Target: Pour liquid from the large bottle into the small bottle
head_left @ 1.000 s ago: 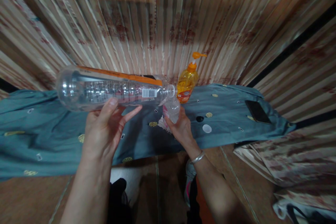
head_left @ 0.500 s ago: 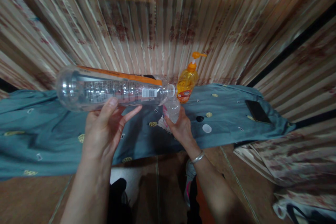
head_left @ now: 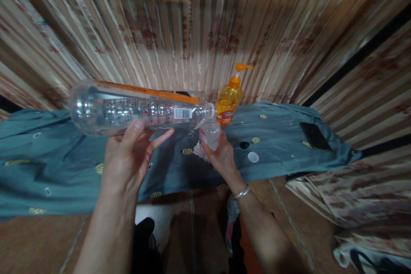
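With the left hand (head_left: 123,156), grips a large clear plastic bottle (head_left: 144,113) from below, tilted nearly flat, with its uncapped mouth to the right. With the right hand (head_left: 223,156), apart from the left, clasps a small clear bottle (head_left: 211,133) with pink markings, directly under that mouth; cannot tell if touching it. Wears a silver bracelet (head_left: 242,192) on the right wrist. Faces an orange-topped pump bottle (head_left: 228,102) standing just beyond on the teal-draped surface (head_left: 279,124). Has a black cap (head_left: 244,145) and a white cap (head_left: 253,157) lying near the right hand, and a black phone (head_left: 315,136) farther right
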### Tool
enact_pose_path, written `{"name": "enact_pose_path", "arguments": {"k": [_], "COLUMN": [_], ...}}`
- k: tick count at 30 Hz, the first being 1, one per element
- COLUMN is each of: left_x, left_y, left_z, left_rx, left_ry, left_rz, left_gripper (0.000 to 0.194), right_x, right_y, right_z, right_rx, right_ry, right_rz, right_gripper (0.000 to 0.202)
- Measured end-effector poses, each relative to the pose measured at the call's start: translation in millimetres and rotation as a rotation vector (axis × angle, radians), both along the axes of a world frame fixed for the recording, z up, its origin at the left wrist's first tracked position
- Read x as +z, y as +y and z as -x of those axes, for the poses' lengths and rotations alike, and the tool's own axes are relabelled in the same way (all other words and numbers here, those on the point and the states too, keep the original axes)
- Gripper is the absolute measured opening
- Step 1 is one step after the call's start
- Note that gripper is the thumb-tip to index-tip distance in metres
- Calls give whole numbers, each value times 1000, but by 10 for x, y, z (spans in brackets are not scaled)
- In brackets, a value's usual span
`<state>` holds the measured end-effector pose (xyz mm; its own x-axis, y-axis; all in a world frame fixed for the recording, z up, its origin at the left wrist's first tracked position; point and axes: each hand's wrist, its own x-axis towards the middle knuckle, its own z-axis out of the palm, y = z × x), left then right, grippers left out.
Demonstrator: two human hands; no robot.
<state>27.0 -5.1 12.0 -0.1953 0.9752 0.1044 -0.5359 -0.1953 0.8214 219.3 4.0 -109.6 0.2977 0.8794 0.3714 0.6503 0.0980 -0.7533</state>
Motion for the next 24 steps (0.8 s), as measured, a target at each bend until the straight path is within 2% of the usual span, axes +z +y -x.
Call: {"name": "enact_pose_path", "arguments": {"k": [17, 24], "left_x": [1, 8], "left_y": [-3, -1], "left_z": [-10, -17], "left_rx": [-10, 3], "left_ry": [-29, -17], "left_rz": [7, 5], "left_gripper": [22, 18], "right_x": [10, 18], "right_y": [1, 2], "right_z": [-3, 1], "right_rx": [0, -10], "right_ry": [4, 6], "right_rz": [10, 8], "right_gripper": [62, 63]}}
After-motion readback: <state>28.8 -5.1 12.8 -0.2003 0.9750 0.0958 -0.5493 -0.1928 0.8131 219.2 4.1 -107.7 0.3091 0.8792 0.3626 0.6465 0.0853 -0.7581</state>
